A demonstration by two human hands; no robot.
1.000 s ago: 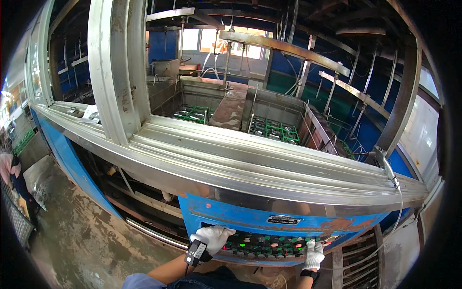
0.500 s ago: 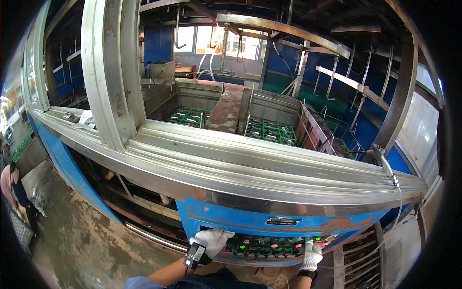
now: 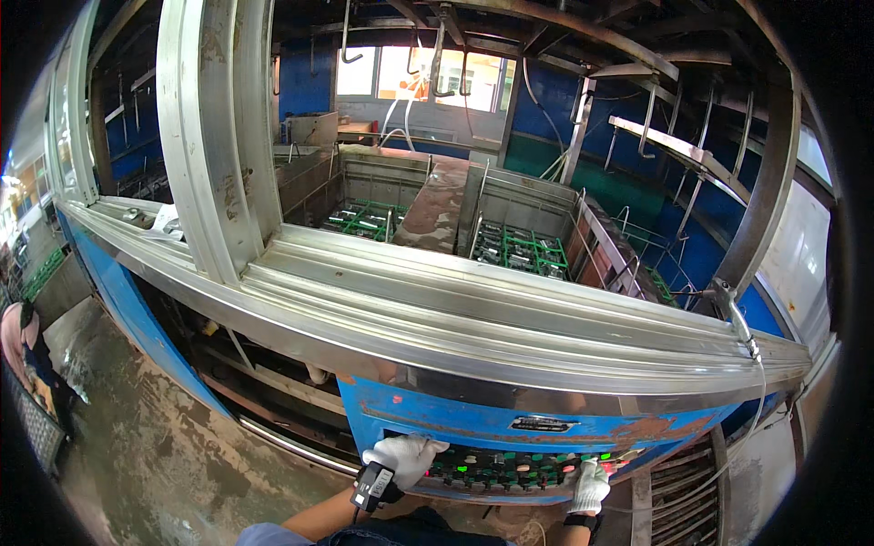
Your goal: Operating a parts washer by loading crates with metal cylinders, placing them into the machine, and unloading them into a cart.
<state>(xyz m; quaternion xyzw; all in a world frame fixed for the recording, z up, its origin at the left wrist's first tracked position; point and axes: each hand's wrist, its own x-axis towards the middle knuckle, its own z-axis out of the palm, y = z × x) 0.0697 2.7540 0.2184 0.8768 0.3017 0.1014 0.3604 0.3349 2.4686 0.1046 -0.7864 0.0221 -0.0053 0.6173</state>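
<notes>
My left hand [image 3: 401, 458], in a white knit glove with a dark device strapped at the wrist, rests at the left end of a control panel [image 3: 510, 461]. Its fingers are bent and close together against the panel; what they grip, if anything, is hidden. At the panel's right end, my right hand [image 3: 591, 487], also white-gloved, has its fingertips closed together at the controls, beside a lit green button [image 3: 605, 456]. The control it touches cannot be made out. Rows of small knobs and green, red and dark buttons lie between the hands.
A wide metal ledge [image 3: 473, 318] and an upright post [image 3: 214, 136] stand before tanks holding green racks [image 3: 519, 248] of metal parts. Hooks [image 3: 440, 73] hang from overhead beams [image 3: 583, 32]. A person [image 3: 32, 355] is at far left. A slatted grate [image 3: 683, 491] lies at right.
The overhead beams and their hooks have moved up over the tanks. The view has shifted slightly. Both my hands stay at the panel, nearly unmoved.
</notes>
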